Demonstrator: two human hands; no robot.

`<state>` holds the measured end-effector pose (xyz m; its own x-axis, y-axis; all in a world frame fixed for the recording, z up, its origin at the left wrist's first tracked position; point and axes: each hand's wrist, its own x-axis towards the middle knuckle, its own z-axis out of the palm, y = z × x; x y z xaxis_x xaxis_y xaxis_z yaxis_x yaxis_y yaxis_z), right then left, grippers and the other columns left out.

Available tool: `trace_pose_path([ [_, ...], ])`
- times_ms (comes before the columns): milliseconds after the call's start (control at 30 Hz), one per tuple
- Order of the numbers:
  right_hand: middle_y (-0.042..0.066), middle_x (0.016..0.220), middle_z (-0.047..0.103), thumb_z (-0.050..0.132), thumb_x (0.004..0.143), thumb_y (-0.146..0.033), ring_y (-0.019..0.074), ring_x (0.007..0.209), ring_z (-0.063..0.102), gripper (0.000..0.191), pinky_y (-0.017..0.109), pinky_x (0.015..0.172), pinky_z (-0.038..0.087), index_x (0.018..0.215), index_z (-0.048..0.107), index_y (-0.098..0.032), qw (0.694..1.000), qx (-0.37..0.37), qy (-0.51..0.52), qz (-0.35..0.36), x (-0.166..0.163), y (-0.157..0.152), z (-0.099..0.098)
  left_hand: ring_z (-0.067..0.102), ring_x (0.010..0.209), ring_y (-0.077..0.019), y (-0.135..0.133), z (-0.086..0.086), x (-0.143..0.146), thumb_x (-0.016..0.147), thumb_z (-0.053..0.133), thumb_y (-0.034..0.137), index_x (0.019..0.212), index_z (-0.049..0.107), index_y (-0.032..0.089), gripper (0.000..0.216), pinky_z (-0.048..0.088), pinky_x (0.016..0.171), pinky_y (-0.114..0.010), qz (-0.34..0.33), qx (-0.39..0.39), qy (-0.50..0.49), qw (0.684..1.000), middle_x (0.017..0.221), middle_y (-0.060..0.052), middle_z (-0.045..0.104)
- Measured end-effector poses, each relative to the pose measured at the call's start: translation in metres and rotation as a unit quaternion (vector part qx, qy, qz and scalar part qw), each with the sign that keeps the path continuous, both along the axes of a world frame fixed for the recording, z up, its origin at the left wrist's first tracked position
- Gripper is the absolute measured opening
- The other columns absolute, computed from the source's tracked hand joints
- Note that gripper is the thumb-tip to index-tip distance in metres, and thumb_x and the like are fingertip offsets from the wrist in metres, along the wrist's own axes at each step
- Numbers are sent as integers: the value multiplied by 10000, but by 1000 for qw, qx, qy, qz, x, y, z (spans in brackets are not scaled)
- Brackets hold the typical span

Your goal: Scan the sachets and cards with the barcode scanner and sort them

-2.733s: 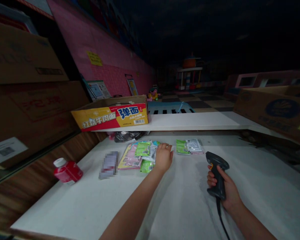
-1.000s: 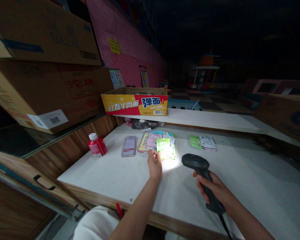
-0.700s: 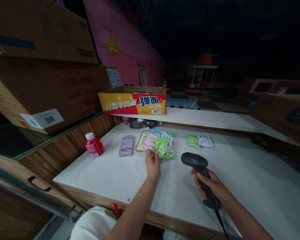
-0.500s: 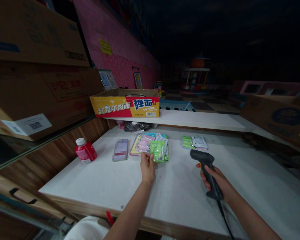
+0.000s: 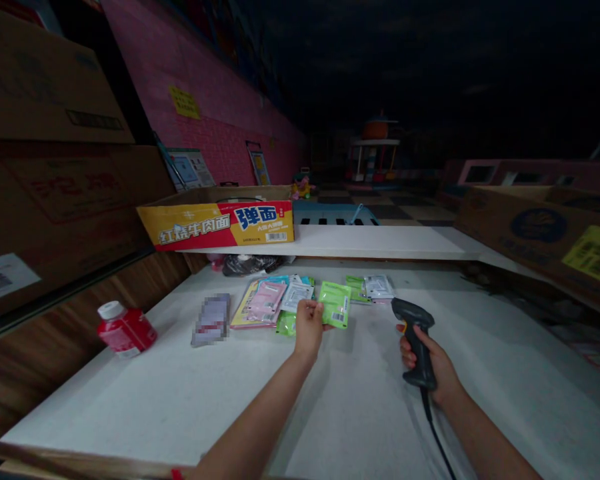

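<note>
Holding now: the left hand [image 5: 307, 327] pinches a green packet [image 5: 335, 305] by its left edge, thumb on top and fingertips beneath.
Other hand: the right hand [image 5: 427, 360] is wrapped shut round the grip of a dark barcode scanner [image 5: 414, 333]. The scanner's head is turned toward the packet, and no beam shows on it.
Packet's place: lifted just off the white table [image 5: 180, 400], between the heap of packets [image 5: 267, 303] and the scanner, and near the scanner's head.
Progress, as I judge it: one packet is out of the heap and held up beside the scanner. A small stack [image 5: 373, 288] of two or three packets lies apart, just behind the held one. The heap is far larger than that stack, so most of the packets look left to handle.
Packet's look: a flat, light green sachet, slightly tilted, with a white barcode patch at its lower right corner facing up.
Around: a red bottle [image 5: 125, 329] lies on its side at the table's left. A yellow-and-red noodle box [image 5: 220, 225] sits on the shelf [image 5: 380, 241] behind.
</note>
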<state>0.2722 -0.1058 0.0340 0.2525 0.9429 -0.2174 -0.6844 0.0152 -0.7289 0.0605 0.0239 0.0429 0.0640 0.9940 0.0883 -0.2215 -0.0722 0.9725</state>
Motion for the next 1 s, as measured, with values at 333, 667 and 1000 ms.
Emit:
trace_pose_path([
  [333,-36,575,521,772,705,-404,67,425,432,373,171,381,381,924,620,-142,999,-17,32,-16,2,10,-4,671,764,-172,75,-5,107,852,530,186,938,551,160,92,510,657,-266,93,14,270,958,808,-67,663],
  [667,-34,577,548,758,735,-407,67,421,457,357,170,373,381,940,630,-144,999,-24,16,-27,2,13,-9,611,1049,-245,72,-14,100,773,621,169,965,661,155,197,421,946,-346,78,86,419,901,1001,-118,666],
  [1000,-33,579,552,776,715,-409,61,432,451,369,161,378,384,933,638,-145,999,-22,22,-25,1,11,-7,600,1008,-235,67,-16,94,772,587,84,1030,666,103,271,438,931,-337,15,202,489,848,1039,-141,629],
])
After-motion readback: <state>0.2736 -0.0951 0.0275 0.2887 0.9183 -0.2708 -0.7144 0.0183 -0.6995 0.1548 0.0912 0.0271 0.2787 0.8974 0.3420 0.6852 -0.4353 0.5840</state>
